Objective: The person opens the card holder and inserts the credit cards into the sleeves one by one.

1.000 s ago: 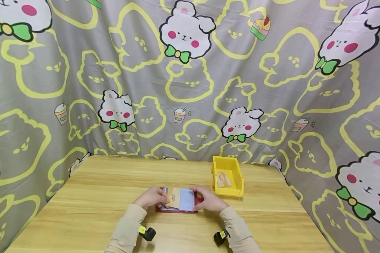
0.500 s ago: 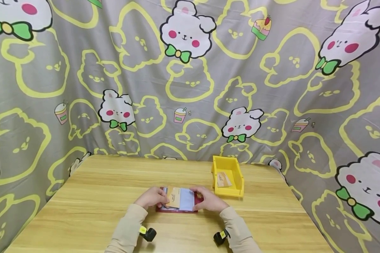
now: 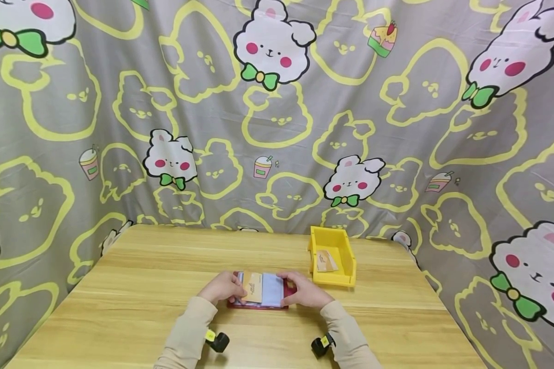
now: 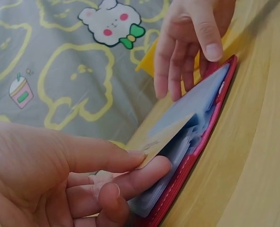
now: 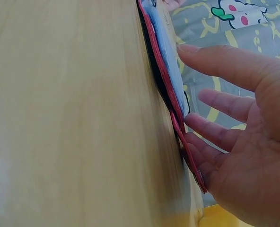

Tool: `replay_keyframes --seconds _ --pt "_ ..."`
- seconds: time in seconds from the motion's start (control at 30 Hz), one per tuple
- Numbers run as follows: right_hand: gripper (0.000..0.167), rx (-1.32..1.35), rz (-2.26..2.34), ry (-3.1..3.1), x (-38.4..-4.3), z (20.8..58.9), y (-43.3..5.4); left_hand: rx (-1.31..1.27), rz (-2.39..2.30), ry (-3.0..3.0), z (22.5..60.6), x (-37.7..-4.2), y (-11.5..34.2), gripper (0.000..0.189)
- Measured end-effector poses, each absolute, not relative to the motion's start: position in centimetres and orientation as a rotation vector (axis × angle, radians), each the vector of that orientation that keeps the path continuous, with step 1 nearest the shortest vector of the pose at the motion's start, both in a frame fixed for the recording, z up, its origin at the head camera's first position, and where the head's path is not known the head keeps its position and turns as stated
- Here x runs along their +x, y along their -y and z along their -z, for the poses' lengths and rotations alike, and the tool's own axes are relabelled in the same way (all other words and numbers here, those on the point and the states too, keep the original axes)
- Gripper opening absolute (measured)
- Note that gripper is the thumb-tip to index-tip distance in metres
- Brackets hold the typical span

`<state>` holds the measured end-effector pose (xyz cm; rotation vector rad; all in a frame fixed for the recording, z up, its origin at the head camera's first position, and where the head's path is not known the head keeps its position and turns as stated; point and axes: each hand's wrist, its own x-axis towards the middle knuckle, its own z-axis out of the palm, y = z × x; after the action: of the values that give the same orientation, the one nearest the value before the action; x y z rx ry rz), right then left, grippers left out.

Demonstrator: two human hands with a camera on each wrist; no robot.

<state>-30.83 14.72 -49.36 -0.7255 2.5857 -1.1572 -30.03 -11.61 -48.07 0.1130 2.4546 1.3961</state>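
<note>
A red card holder [image 3: 264, 307] lies spread on the table with its clear bluish sleeves [image 3: 273, 290] facing up. Over its left half my left hand [image 3: 220, 288] pinches an orange card [image 3: 253, 288] between thumb and forefinger. In the left wrist view the card [image 4: 164, 141] tilts up above the sleeves; whether its far edge is inside one I cannot tell. My right hand [image 3: 308, 291] rests at the holder's right end. Its fingers are loosely spread there, and in the right wrist view some fingertips touch the red cover [image 5: 166, 78] while the thumb hovers over the sleeves.
To the right and behind the holder stands a yellow bin [image 3: 340, 279] with orange-and-white cards [image 3: 325, 261] in it. The wooden table [image 3: 134, 287] reaches back to a grey patterned curtain [image 3: 231, 118], which also hangs at both sides.
Both hands, the card and the holder keep nearly the same place. Only the head view has shifted very slightly.
</note>
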Motion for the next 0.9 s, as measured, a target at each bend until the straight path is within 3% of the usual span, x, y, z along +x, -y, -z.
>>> replay_keyframes --seconds 0.9 --pt "0.074 -0.73 1.194 -2.558 -31.1 49.8 -14.8 0.264 -1.327 -2.613 48.1 -29.4 9.0 0.015"
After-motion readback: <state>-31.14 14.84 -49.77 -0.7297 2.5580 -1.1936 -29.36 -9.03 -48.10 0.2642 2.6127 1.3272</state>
